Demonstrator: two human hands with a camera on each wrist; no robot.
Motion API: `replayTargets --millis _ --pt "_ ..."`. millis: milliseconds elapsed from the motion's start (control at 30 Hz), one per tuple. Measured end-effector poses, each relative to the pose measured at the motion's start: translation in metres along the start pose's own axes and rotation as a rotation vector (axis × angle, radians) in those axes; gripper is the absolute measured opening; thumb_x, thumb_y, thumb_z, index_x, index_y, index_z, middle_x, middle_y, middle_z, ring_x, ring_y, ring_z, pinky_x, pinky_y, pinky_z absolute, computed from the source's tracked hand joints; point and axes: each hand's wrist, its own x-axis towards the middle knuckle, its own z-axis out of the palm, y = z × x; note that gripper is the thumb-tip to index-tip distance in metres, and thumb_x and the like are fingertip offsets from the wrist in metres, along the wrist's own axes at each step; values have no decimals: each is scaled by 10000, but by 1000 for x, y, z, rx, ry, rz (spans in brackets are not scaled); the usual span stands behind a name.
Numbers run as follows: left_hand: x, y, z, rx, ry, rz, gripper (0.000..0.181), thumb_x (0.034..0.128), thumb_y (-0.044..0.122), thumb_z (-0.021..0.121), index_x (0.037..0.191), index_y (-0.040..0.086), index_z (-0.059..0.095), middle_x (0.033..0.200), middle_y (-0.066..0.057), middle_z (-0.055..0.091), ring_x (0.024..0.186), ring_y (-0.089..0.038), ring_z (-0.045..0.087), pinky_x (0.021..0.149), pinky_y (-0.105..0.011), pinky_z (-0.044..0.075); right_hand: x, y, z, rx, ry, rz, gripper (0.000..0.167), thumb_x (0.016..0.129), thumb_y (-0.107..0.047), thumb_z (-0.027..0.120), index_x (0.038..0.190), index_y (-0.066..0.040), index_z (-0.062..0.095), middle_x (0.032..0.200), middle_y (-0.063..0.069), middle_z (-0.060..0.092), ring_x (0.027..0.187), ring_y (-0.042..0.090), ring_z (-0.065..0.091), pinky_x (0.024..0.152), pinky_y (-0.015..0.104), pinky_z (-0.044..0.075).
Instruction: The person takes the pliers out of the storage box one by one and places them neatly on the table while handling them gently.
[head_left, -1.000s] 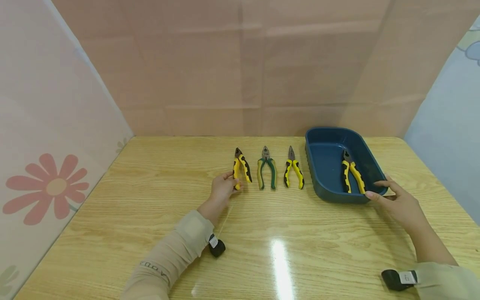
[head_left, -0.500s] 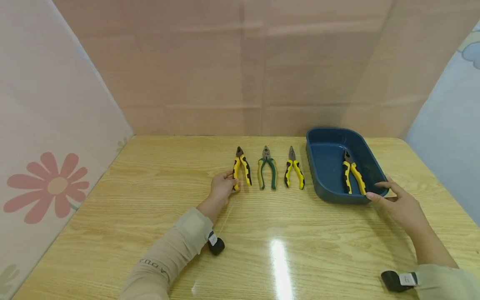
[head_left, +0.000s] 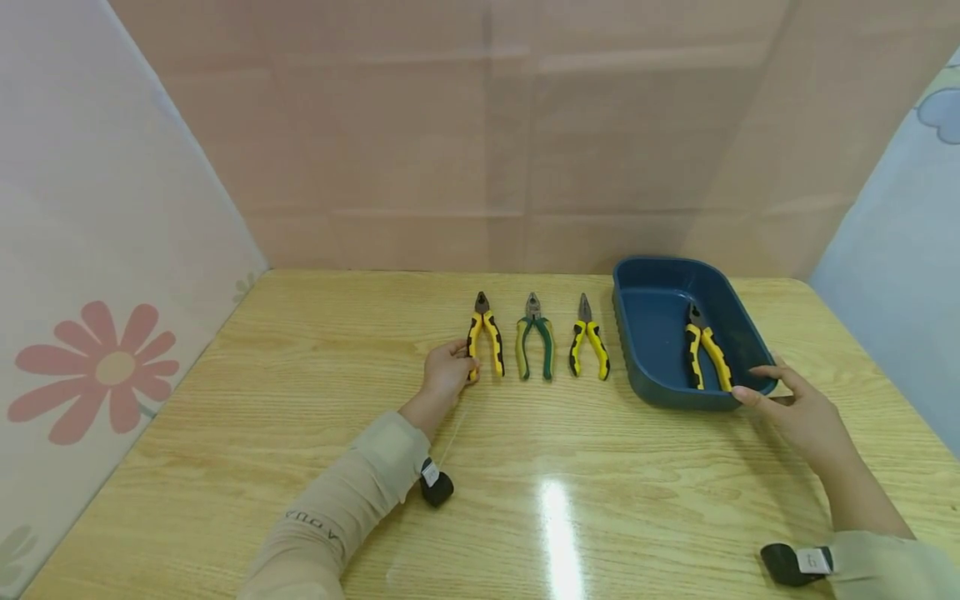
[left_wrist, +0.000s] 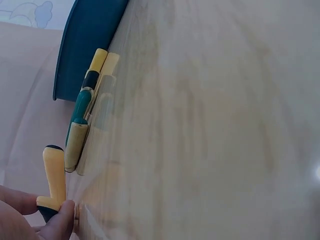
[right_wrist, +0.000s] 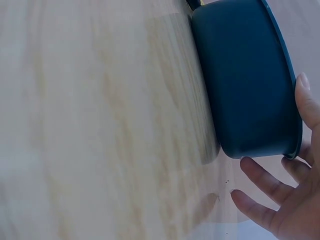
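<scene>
My left hand [head_left: 447, 372] pinches the left handle of the yellow-and-black pliers [head_left: 482, 320], which lie on the table with the head pointing away. In the left wrist view, thumb and finger hold the handle end [left_wrist: 55, 175]. To their right lie green-handled pliers [head_left: 522, 343] and needle-nose pliers [head_left: 592, 335] with yellow-and-black handles. My right hand [head_left: 806, 415] grips the near right corner of a dark blue bin [head_left: 643, 382]; in the right wrist view the thumb [right_wrist: 306, 102] is at the rim. More yellow-and-black pliers [head_left: 708, 346] lie inside the bin.
The wood-grain table [head_left: 300, 358] ends at a draped pinkish-brown cloth [head_left: 420, 158] behind. A panel with a red flower [head_left: 112, 367] stands on the left, and a pale blue one [head_left: 892, 208] on the right.
The pliers in my left hand have turned slightly, and now stand straighter and a little further right, in line with the others. My right hand and the bin have stayed in place.
</scene>
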Motion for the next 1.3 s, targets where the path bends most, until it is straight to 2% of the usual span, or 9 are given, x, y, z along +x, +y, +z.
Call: replayTargets --millis 100,200,333,500,667,767,900,1133,1300 --pt "0 -1 1 22 6 14 443 821 -93 487 1253 -62 391 1179 -215 470 844 -248 549 594 -235 477 0 1 0 -4 4 -4 643 859 -405 483 1299 26 298 1409 -23 -120 966 374 428 610 454 416" --pt "-1 -2 1 89 22 37 438 808 -86 510 1236 -61 417 1164 -216 485 893 -246 548 622 -234 483 0 2 1 -4 0 -2 650 857 -409 484 1301 26 295 1413 -3 -115 975 377 420 618 459 413" --pt "0 -4 1 189 45 69 431 796 -64 535 1218 -54 446 1145 -211 505 949 -240 539 651 -226 484 0 2 1 8 -12 2 664 860 -413 476 1312 29 272 1415 41 -116 1030 453 357 621 478 408" --pt "1 -5 2 293 76 108 409 796 -32 552 1197 -51 472 1096 -199 541 926 -242 554 653 -236 486 1 0 0 13 -16 1 668 862 -413 471 1315 31 261 1415 57 -117 1043 474 342 621 487 405" --pt "2 -3 1 430 93 139 372 798 15 569 1163 -32 515 1058 -153 574 958 -225 543 747 -282 466 1 -2 0 13 -15 12 674 862 -413 473 1319 30 251 1414 85 -106 1044 488 338 620 490 404" --pt "3 -1 1 463 88 140 367 790 19 581 1149 -33 526 1037 -144 585 959 -226 544 770 -292 457 1 -2 -1 9 -13 17 674 861 -414 474 1319 29 253 1413 92 -100 1045 494 336 634 511 391" --pt "5 -1 0 485 87 140 361 767 11 608 1118 -42 541 995 -143 600 916 -224 562 732 -271 469 1 -2 -2 16 -11 20 670 859 -409 481 1311 34 262 1413 117 -75 1048 505 324 671 556 356" --pt "4 1 -2 548 83 113 333 772 27 608 1095 -34 556 966 -133 598 856 -216 563 675 -267 475 2 -3 -2 57 -23 35 709 856 -410 486 1349 12 200 1238 355 310 1046 510 316 716 593 310" --pt "5 4 -2 617 63 113 319 787 33 588 1097 -32 554 966 -127 588 847 -214 550 659 -275 470 2 -3 -2 47 -16 22 702 859 -397 487 1342 27 205 1183 368 365 1039 517 322 718 593 310"
